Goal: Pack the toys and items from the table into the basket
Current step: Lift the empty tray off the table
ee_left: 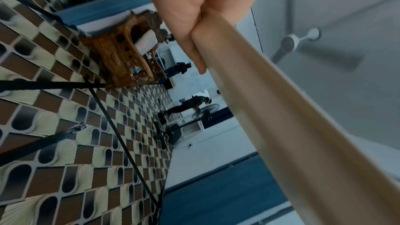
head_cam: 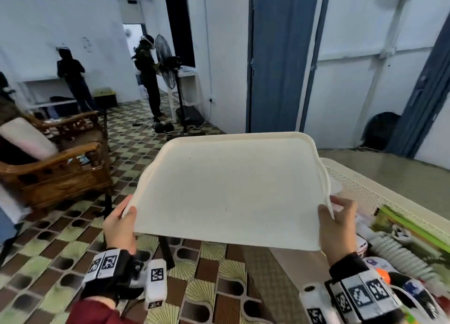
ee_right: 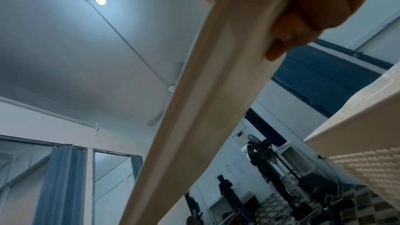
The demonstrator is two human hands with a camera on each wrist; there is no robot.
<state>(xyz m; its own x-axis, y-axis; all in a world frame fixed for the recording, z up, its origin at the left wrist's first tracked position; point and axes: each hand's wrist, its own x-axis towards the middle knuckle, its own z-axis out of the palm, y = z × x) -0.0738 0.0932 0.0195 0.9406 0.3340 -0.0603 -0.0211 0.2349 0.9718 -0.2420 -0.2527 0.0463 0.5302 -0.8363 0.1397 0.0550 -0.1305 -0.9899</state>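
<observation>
I hold a large cream-white tray (head_cam: 231,189) in the air in front of me, tilted up at its far end and bare on top. My left hand (head_cam: 124,217) grips its near left corner, thumb on top and fingers underneath. My right hand (head_cam: 334,216) grips the near right corner the same way. The wrist views show the left hand (ee_left: 190,20) and right hand (ee_right: 314,9) curled round the tray's rim (ee_left: 281,126) (ee_right: 194,126). To my right stands a cream woven basket (head_cam: 365,189) (ee_right: 357,134), with a green pouch (head_cam: 414,228), a white coiled piece (head_cam: 399,252) and other toys by my right wrist.
A carved wooden armchair (head_cam: 60,167) stands on the patterned tile floor at the left. Two people and a standing fan (head_cam: 168,63) are at the back of the room. Blue door panels (head_cam: 280,55) and white walls lie ahead. Black stand legs (head_cam: 165,250) cross below the tray.
</observation>
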